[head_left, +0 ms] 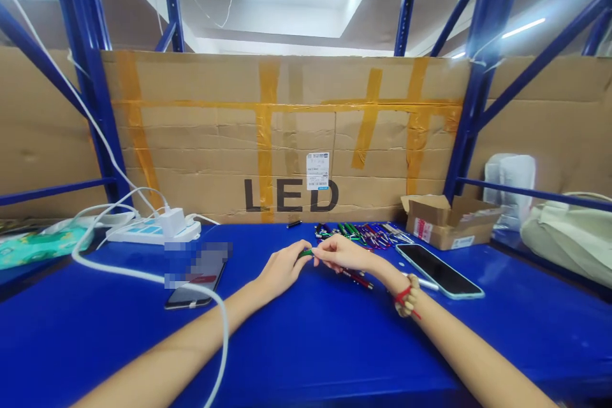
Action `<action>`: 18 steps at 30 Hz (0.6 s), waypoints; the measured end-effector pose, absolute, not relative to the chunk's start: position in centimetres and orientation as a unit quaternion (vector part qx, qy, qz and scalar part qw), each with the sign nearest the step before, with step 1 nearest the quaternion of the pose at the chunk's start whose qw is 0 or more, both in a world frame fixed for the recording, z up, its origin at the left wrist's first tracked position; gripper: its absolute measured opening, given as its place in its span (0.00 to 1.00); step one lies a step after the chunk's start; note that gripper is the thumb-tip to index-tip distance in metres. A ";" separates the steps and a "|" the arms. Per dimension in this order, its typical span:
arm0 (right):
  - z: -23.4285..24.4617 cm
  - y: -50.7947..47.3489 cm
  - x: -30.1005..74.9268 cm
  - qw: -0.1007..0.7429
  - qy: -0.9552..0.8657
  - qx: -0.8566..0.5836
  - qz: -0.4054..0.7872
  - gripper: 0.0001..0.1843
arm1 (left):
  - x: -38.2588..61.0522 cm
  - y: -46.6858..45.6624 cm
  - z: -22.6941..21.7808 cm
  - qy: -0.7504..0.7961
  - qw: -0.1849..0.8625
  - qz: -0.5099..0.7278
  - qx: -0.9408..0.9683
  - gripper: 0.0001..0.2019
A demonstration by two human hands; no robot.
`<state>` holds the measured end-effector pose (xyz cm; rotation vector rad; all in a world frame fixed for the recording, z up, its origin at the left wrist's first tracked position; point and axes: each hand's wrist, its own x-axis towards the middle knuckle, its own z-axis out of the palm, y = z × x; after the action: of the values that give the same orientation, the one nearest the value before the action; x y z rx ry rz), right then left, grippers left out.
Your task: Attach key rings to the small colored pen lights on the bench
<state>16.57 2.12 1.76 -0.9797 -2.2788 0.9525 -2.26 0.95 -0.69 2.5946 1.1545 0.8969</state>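
Note:
Both my hands meet over the middle of the blue table [306, 338] and pinch the two ends of a small green pen [306, 253]. My left hand [282, 269] grips its left end with closed fingers. My right hand [345, 254], with a red cord and bead bracelet at the wrist, holds the right end. A red pen [358, 278] lies on the table just under my right hand. Behind the hands lies a pile of several coloured pens [363, 233].
A phone [438, 270] lies face up at the right, another phone [196, 285] on a white cable [143, 275] at the left. A power strip [153, 229] sits back left, a small open cardboard box [447, 222] back right. A taped cardboard wall [287, 134] closes the back.

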 end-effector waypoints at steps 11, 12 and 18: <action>1.1 2.4 16.8 0.402 -0.780 -0.380 0.293 0.19 | -2.2 0.5 -0.4 0.405 0.064 0.279 0.868 0.13; 1.1 2.4 16.8 0.404 -0.777 -0.378 0.300 0.19 | -2.1 0.4 -0.3 0.410 0.062 0.275 0.867 0.13; 1.2 2.2 16.8 0.404 -0.791 -0.368 0.273 0.17 | -2.1 0.2 0.0 0.428 0.056 0.249 0.867 0.14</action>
<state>16.80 2.22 1.18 -0.9295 -1.9983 0.6905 -2.07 0.23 -0.03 2.6308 1.2996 0.7550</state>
